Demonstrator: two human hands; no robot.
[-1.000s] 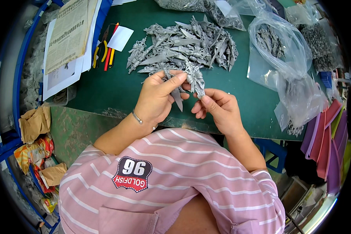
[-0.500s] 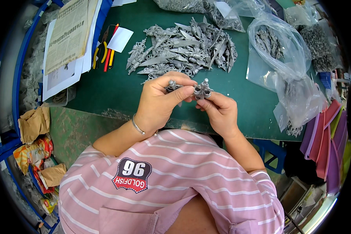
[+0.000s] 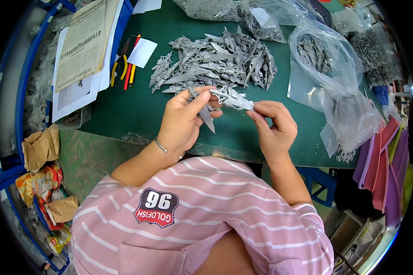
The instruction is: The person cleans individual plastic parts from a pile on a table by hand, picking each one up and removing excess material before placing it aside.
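Note:
My left hand (image 3: pixel 184 117) is closed with thumb and fingers on the ornate handle end of a small grey metal dagger (image 3: pixel 235 99). My right hand (image 3: pixel 276 128) pinches the tip of its blade, so the dagger lies roughly level between the two hands. A second grey dagger (image 3: pixel 207 120) is also in my left hand, its blade pointing down below the fingers; part of its handle is hidden. Just beyond, a pile of similar grey daggers (image 3: pixel 215 59) rests on the green tabletop (image 3: pixel 124 110).
Yellow-handled pliers (image 3: pixel 119 68), red and dark pens and a white paper slip (image 3: pixel 142 52) lie left of the pile. Newspaper sheets (image 3: pixel 80 46) are farther left. Clear plastic bags (image 3: pixel 328 75) of grey parts stand right and at the back. A blue stool (image 3: pixel 319 183) is under the table.
The dagger between my hands has turned from end-on to lengthwise, blade toward the right. My right hand has moved right and slightly down, onto the blade tip. The left hand's second dagger now shows its blade.

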